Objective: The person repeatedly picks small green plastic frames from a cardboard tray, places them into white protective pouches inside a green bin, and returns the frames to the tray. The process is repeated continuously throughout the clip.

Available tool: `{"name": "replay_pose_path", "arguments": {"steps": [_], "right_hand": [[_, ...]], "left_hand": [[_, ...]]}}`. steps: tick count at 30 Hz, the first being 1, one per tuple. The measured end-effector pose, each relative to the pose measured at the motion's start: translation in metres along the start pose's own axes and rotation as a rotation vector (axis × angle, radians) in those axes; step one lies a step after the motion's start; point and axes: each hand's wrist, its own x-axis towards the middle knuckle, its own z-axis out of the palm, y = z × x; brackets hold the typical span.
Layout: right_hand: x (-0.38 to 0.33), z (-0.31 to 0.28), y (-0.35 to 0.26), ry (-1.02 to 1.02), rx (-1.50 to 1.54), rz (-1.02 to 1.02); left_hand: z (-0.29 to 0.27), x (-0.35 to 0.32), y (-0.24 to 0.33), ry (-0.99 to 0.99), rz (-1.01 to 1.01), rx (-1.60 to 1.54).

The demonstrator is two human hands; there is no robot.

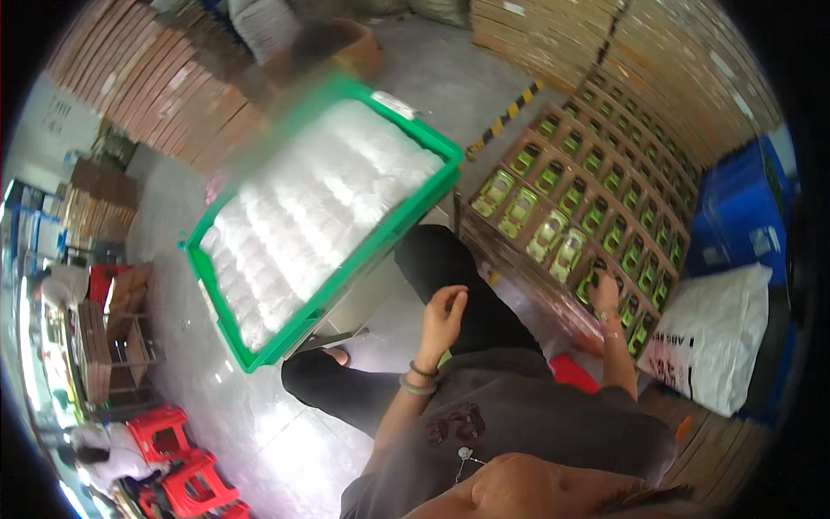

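Note:
Over my lap, my left hand (pixel 443 317) is loosely curled, with nothing visible in it. My right hand (pixel 603 292) reaches into a divided cardboard tray (pixel 506 233) to my right, its fingers closed around a green and black toy car (pixel 591 275) in one compartment. Rows of similar toy cars (pixel 595 214) fill the other compartments; the several along the near left edge look paler, such as this one (pixel 521 210). In front of me on the left stands a green plastic crate (pixel 451 154), tilted in view, filled with rows of white wrapped bundles (pixel 320 208).
Stacked flat cardboard (pixel 147 86) stands behind the crate, and more cardboard (pixel 692 69) behind the tray. A blue bin (pixel 739 208) and a white sack (pixel 718 337) sit at far right. Red stools (pixel 194 484) and a seated person (pixel 112 454) are at lower left.

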Motion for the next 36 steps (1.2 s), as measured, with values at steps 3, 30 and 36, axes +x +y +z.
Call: {"name": "replay_pose_path", "arguments": {"steps": [3,30,36], "right_hand": [[0.009,-0.039,-0.020,0.198,0.024,-0.183],[0.270,0.010,-0.446,-0.610,1.142,-0.158],[0.265,-0.031,-0.460,-0.658,1.352,-0.452]], "left_hand": [[-0.011,-0.009,0.016,-0.001,0.013,-0.094],[-0.077,-0.076,-0.014,0.205,-0.215,-0.448],[-0.079,-0.076,-0.010,0.237,-0.209,-0.455]]}}
